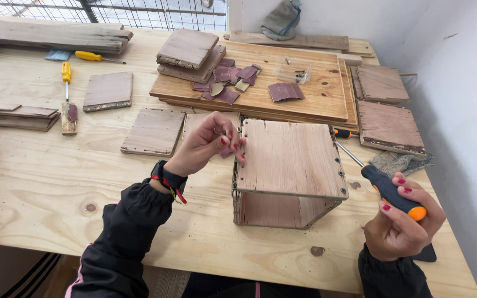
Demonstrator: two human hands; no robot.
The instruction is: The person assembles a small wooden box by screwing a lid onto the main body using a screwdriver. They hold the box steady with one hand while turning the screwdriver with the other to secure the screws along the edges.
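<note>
A small open wooden box (290,171) stands on the plywood table (56,182) in front of me. My left hand (208,144) hovers at the box's upper left corner, fingers pinched together on something tiny that I cannot make out. My right hand (401,221) is at the lower right, closed around the black and orange handle of a screwdriver (385,186). Its metal shaft points up and left toward the box's right edge. Dark screw heads dot the box's top along both side edges.
Loose wooden squares (154,131) lie behind the box. A large board (316,88) carries stacked squares, sandpaper scraps (285,91) and a clear plastic screw case (293,70). Two yellow screwdrivers (66,74) lie far left. More panels (387,127) sit by the white wall.
</note>
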